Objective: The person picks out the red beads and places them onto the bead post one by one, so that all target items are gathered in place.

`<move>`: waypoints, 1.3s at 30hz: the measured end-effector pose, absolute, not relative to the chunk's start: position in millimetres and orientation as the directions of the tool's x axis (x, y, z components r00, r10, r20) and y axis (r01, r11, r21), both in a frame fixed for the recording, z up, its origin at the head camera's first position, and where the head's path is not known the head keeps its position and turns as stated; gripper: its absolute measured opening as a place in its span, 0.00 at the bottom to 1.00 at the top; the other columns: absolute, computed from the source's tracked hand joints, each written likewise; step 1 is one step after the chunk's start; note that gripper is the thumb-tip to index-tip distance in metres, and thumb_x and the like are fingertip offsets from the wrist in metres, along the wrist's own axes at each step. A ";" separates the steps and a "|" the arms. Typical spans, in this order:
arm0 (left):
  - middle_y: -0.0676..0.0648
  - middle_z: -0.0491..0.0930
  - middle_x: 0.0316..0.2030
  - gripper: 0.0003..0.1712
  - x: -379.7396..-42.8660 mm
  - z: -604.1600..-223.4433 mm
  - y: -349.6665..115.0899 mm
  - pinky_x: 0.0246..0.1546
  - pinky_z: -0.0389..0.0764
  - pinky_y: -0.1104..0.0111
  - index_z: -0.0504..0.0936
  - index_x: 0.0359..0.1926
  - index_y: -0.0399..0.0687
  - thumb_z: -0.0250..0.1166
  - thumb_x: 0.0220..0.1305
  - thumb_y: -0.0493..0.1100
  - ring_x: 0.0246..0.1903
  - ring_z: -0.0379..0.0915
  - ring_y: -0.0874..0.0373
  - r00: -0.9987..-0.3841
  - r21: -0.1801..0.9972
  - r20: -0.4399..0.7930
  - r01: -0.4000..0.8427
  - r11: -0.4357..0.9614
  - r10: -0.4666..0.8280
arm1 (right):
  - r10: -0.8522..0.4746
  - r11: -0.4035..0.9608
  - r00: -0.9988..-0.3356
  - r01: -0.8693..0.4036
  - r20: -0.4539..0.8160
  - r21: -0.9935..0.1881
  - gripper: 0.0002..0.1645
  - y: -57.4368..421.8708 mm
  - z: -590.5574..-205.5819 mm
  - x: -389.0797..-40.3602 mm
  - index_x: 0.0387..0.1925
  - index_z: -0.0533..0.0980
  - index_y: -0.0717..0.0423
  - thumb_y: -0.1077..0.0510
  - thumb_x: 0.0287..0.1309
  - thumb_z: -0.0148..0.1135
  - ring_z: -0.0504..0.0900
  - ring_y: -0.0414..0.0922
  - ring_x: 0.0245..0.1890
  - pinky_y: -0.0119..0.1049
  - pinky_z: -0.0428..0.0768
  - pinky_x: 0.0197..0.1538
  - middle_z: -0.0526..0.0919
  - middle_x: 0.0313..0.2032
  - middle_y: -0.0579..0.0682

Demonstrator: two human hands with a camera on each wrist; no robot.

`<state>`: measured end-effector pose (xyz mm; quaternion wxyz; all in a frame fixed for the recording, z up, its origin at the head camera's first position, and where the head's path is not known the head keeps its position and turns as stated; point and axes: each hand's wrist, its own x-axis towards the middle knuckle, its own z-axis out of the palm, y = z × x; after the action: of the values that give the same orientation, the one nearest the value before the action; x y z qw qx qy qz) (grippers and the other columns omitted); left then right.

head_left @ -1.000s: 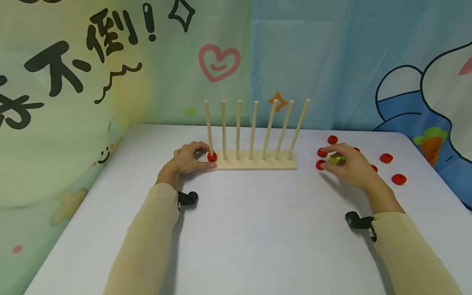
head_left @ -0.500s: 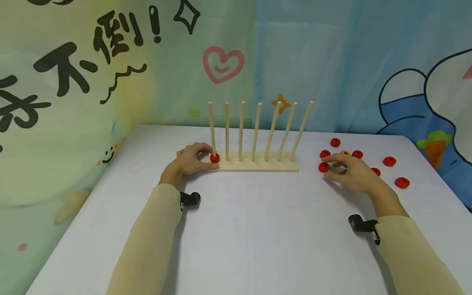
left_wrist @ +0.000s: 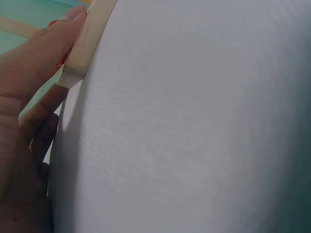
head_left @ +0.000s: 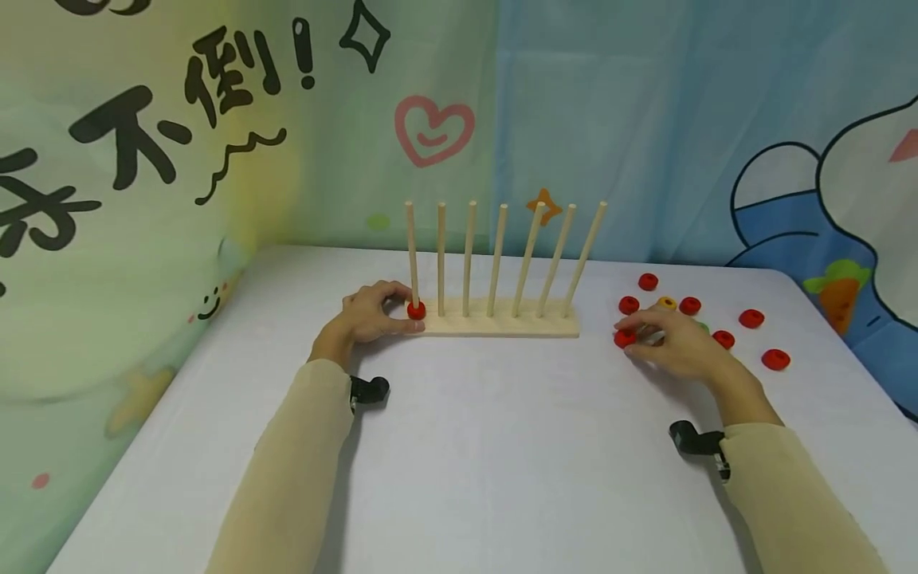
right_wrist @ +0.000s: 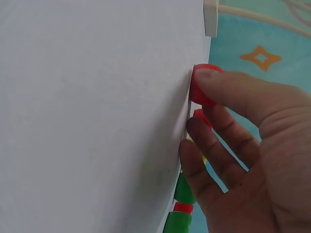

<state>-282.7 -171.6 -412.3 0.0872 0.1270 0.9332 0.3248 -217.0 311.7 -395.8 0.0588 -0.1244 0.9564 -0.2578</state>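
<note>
A pale wooden peg stand with a row of several upright pegs is on the white table. One red bead sits at the foot of its leftmost peg. My left hand grips the stand's left end, thumb along the front edge and fingers behind. To the right of the stand, my right hand pinches another red bead between thumb and forefinger. In the right wrist view the thumb covers part of this bead, which is right at the tabletop, while the other fingers extend loosely.
Around the right hand lie several loose red beads, a yellow bead and green beads, partly hidden by the hand in the head view. A printed cloth backdrop hangs behind the table.
My right hand has come down onto the nearest red bead, thumb and forefinger closing on it. The left hand keeps its hold on the stand. The head view has shifted slightly.
</note>
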 end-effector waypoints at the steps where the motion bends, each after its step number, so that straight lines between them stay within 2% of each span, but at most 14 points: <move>1: 0.51 0.74 0.60 0.32 -282.1 -412.6 -171.4 0.60 0.51 0.47 0.79 0.52 0.63 0.75 0.47 0.65 0.63 0.61 0.49 -0.952 0.630 -0.080 0.180 0.756 0.294 | -0.270 0.833 -0.962 -0.208 -0.048 -0.512 0.23 311.0 -396.6 -216.7 0.57 0.76 0.55 0.60 0.60 0.67 0.76 0.58 0.51 0.56 0.79 0.50 0.77 0.50 0.57; 8: 0.51 0.74 0.59 0.29 -282.4 -414.3 -170.8 0.59 0.51 0.46 0.79 0.49 0.63 0.75 0.48 0.65 0.62 0.61 0.49 -0.953 0.634 -0.070 0.184 0.751 0.293 | -0.237 0.831 -0.969 -0.166 -0.068 -0.531 0.20 306.7 -396.6 -216.3 0.54 0.75 0.54 0.59 0.61 0.67 0.77 0.60 0.54 0.57 0.77 0.54 0.79 0.51 0.56; 17: 0.51 0.74 0.60 0.31 -282.5 -414.7 -171.8 0.60 0.51 0.47 0.79 0.51 0.63 0.75 0.47 0.65 0.63 0.60 0.48 -0.955 0.630 -0.070 0.181 0.755 0.287 | -0.264 0.810 -0.964 -0.201 -0.036 -0.550 0.24 301.5 -390.0 -213.8 0.60 0.73 0.53 0.61 0.61 0.63 0.75 0.59 0.55 0.56 0.79 0.52 0.74 0.57 0.57; 24: 0.51 0.74 0.59 0.32 -282.2 -414.7 -171.9 0.61 0.50 0.47 0.79 0.52 0.62 0.76 0.47 0.64 0.63 0.61 0.49 -0.956 0.631 -0.071 0.179 0.755 0.285 | -0.274 0.814 -0.962 -0.233 0.002 -0.531 0.21 300.8 -389.6 -213.0 0.57 0.74 0.53 0.59 0.63 0.62 0.76 0.58 0.52 0.53 0.81 0.47 0.77 0.54 0.54; 34: 0.52 0.74 0.59 0.31 -281.2 -414.9 -172.9 0.62 0.49 0.48 0.79 0.52 0.63 0.76 0.47 0.64 0.63 0.60 0.49 -0.958 0.638 -0.068 0.174 0.750 0.280 | -0.293 0.805 -0.955 -0.273 0.048 -0.527 0.20 289.4 -385.4 -212.4 0.57 0.75 0.53 0.55 0.64 0.63 0.79 0.56 0.50 0.56 0.80 0.49 0.78 0.53 0.53; 39: 0.52 0.74 0.59 0.32 -281.1 -414.6 -172.1 0.63 0.48 0.47 0.79 0.52 0.63 0.76 0.47 0.64 0.63 0.60 0.48 -0.957 0.653 -0.064 0.176 0.736 0.285 | -0.326 0.791 -0.939 -0.332 0.106 -0.513 0.18 282.5 -382.4 -213.3 0.55 0.77 0.53 0.57 0.64 0.64 0.80 0.52 0.46 0.52 0.81 0.47 0.81 0.49 0.50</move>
<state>-281.1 -172.1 -414.6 0.0798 0.1240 0.9283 0.3413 -213.3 282.5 -382.4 -0.0060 -0.1738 0.9464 -0.2723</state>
